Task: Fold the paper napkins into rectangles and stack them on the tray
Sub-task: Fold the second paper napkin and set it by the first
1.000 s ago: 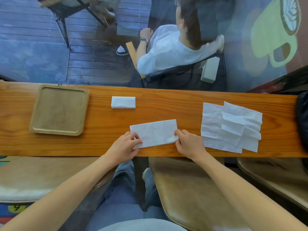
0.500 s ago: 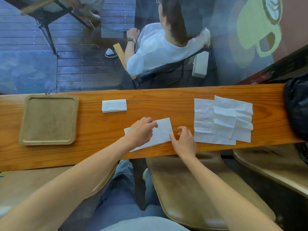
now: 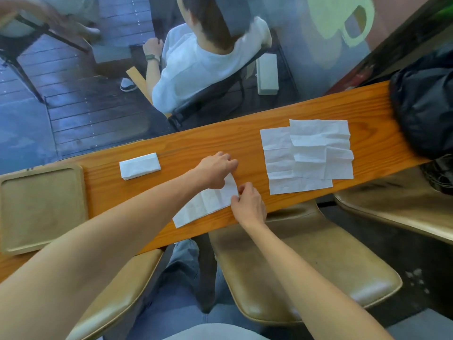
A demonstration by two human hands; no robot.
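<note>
A white napkin, folded to a long strip, lies near the front edge of the wooden counter. My left hand reaches across and presses on its right end. My right hand pinches that same right end from the near side. A finished folded napkin rests further left. A pile of unfolded napkins is spread out to the right. The square wooden tray sits at the far left with nothing on it.
A black bag sits at the counter's right end. Tan padded stools stand under the near edge. Beyond a glass pane, a person in a white shirt sits on a chair with their back turned.
My left hand has slid from the napkin's left end across to its right end, meeting my right hand there. The view has tilted and shifted, so the counter now slopes.
</note>
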